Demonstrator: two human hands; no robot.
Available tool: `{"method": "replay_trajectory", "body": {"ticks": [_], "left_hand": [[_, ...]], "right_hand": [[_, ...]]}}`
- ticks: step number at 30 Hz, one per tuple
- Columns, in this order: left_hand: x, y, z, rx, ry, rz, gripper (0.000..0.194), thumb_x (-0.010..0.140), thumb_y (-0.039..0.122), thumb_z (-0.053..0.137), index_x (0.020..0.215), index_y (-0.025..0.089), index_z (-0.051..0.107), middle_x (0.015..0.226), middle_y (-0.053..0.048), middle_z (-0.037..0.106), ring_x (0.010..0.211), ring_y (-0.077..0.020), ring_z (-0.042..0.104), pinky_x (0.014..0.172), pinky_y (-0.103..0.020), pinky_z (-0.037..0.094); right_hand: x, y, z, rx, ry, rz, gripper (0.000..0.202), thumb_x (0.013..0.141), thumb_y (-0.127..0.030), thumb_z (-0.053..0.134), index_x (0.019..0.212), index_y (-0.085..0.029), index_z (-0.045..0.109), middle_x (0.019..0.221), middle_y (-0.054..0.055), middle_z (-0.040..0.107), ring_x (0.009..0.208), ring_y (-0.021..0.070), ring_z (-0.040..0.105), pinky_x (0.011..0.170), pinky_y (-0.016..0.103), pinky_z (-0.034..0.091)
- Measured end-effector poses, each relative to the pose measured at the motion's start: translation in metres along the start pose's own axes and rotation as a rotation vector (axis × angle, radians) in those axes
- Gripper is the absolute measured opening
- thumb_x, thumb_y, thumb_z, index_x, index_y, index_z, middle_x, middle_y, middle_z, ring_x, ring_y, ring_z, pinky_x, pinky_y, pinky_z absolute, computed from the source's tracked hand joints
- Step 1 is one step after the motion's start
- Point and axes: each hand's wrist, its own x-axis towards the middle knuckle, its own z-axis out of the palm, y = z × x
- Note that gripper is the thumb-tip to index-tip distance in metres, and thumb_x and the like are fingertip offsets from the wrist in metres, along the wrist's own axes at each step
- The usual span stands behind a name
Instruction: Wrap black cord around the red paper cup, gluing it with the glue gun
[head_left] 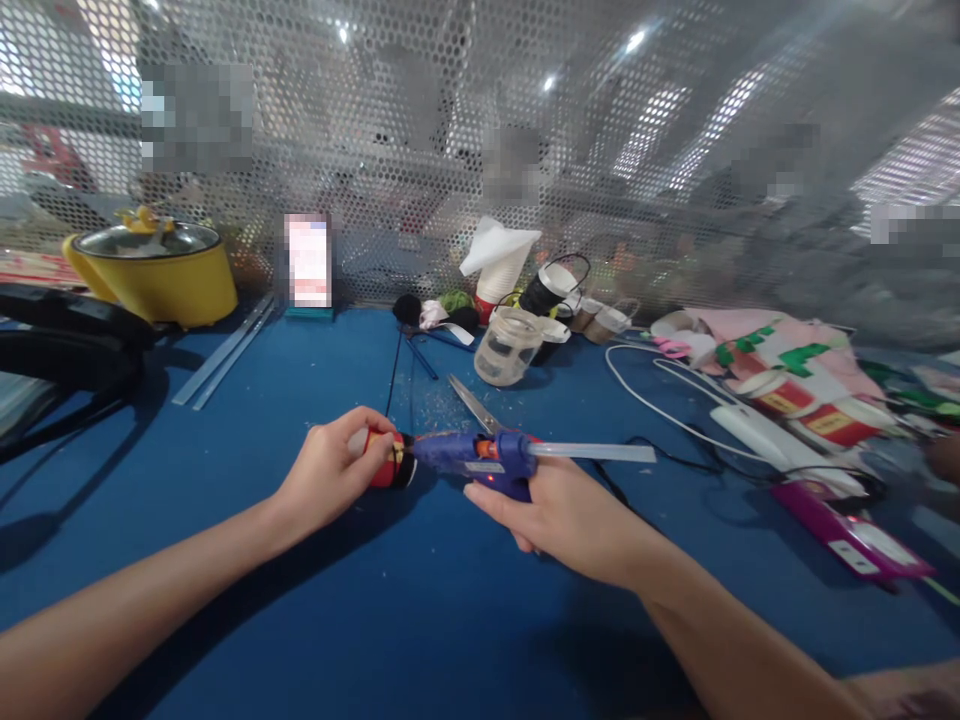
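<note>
My left hand (334,465) is closed around a small red paper cup (382,470) with black yarn wrapped around its right end, held on its side. A blue hot glue gun (465,455) is gripped in my right hand (559,510). Its nozzle points left and meets the yarn-wrapped end of the cup; whether it touches, I cannot tell. From the back of the gun sticks a clear glue stick (600,452), and a small red light glows on its body. Scissors (474,403) lie just behind the gun, their handles mostly hidden by it.
Behind stand a clear plastic cup (508,347), several paper cups and yarn balls (409,309). A phone (309,262) leans upright near the perforated metal screen. At left are spare glue sticks (229,355) and a yellow pot (169,275). Power strips (855,535) and cables lie right.
</note>
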Motion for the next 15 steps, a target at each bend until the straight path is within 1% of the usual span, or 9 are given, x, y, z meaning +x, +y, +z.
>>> {"method": "replay_trajectory", "body": {"ticks": [3, 8, 12, 15], "left_hand": [[0.0024, -0.0013, 0.0003, -0.024, 0.0, -0.041, 0.021, 0.075, 0.032, 0.043, 0.077, 0.017, 0.057, 0.07, -0.001, 0.063, 0.06, -0.0135, 0.053, 0.057, -0.023, 0.04], [0.0061, -0.0021, 0.0009, -0.066, 0.007, -0.095, 0.019, 0.073, 0.032, 0.046, 0.075, 0.016, 0.057, 0.068, -0.001, 0.061, 0.058, -0.0131, 0.051, 0.052, -0.022, 0.038], [0.0073, -0.0025, 0.0009, -0.071, 0.015, -0.101, 0.019, 0.073, 0.032, 0.046, 0.074, 0.016, 0.057, 0.067, -0.001, 0.06, 0.058, -0.013, 0.05, 0.051, -0.022, 0.037], [0.0069, -0.0027, 0.0011, -0.071, 0.01, -0.104, 0.02, 0.074, 0.032, 0.046, 0.075, 0.016, 0.057, 0.068, -0.001, 0.06, 0.059, -0.013, 0.05, 0.053, -0.023, 0.037]], "right_hand": [[-0.0016, -0.0009, 0.0016, -0.034, -0.012, -0.004, 0.02, 0.076, -0.034, 0.045, 0.069, -0.018, 0.055, 0.039, -0.005, 0.046, 0.037, 0.0104, 0.047, 0.039, 0.02, 0.036], [-0.0037, -0.002, 0.0045, -0.138, 0.005, -0.052, 0.025, 0.077, -0.033, 0.044, 0.06, -0.019, 0.055, 0.037, -0.004, 0.047, 0.036, 0.0109, 0.046, 0.042, 0.022, 0.035], [-0.0041, -0.0028, 0.0062, -0.142, 0.006, -0.034, 0.022, 0.077, -0.033, 0.045, 0.064, -0.019, 0.056, 0.04, -0.004, 0.05, 0.037, 0.011, 0.047, 0.043, 0.022, 0.035], [-0.0033, -0.0036, 0.0053, -0.116, 0.001, -0.009, 0.02, 0.077, -0.031, 0.045, 0.068, -0.018, 0.056, 0.039, -0.004, 0.048, 0.037, 0.0112, 0.047, 0.042, 0.022, 0.036]]}}
